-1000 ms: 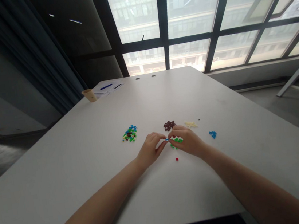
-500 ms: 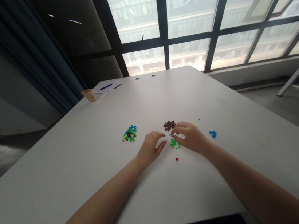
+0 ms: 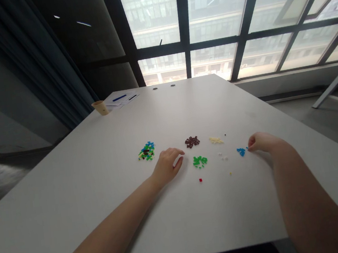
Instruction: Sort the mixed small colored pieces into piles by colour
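My white table point(image 3: 102, 185): mixed bead pile point(image 3: 146, 151) on my left, brown pile point(image 3: 192, 141) mid, green pile point(image 3: 199, 161) just below it, cream pile point(image 3: 216, 140) to the right, blue pile point(image 3: 241, 151) farther right. Lone red bead point(image 3: 200, 179) nearer me. Far corner: cup point(image 3: 101, 107) & papers point(image 3: 121, 98).

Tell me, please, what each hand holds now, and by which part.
The left hand rests on the table, holding nothing visible. The right hand has its fingertips at the blue pieces; whether it pinches one cannot be told.
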`<action>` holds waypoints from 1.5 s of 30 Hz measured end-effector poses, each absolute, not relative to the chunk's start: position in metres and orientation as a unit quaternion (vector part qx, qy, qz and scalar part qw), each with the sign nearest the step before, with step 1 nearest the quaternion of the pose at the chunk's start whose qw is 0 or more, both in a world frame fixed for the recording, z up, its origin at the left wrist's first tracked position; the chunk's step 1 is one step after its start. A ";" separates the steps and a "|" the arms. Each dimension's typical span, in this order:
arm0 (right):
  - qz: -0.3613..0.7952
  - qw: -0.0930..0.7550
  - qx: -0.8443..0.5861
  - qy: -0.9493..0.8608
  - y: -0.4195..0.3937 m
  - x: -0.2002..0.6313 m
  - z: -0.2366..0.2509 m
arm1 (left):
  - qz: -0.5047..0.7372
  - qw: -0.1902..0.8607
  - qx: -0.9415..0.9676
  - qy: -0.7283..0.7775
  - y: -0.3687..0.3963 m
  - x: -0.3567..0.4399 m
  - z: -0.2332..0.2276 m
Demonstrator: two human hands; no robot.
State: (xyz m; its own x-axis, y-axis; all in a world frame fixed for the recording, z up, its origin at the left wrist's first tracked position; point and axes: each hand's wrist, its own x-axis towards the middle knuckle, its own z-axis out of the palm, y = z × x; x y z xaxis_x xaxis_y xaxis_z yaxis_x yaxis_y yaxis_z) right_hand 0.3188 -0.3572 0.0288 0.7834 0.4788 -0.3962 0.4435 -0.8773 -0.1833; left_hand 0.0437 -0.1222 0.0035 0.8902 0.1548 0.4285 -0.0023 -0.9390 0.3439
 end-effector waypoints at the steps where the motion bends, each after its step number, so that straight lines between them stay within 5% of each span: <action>1: 0.233 0.040 -0.939 -0.250 -0.357 0.319 0.029 | 0.228 0.169 0.958 0.041 -0.121 0.044 0.004; 19: 0.281 0.064 -0.916 -0.278 -0.357 0.302 0.032 | 0.300 0.177 0.874 0.340 -0.030 0.023 0.002; 27: 0.058 0.149 -0.932 -0.324 -0.349 0.296 0.038 | 0.191 0.127 0.890 0.393 -0.026 0.023 -0.011; 45: 0.003 0.200 -0.909 -0.365 -0.317 0.258 0.042 | 0.196 0.046 0.911 0.361 -0.044 0.030 -0.014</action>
State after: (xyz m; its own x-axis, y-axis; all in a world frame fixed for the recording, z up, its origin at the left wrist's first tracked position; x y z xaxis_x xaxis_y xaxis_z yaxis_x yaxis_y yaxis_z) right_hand 0.2583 -0.3171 0.0421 0.7334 0.6651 0.1404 0.6627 -0.6535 -0.3656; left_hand 0.0298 -0.0443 -0.0141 0.6625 0.6757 0.3233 0.6392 -0.7350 0.2262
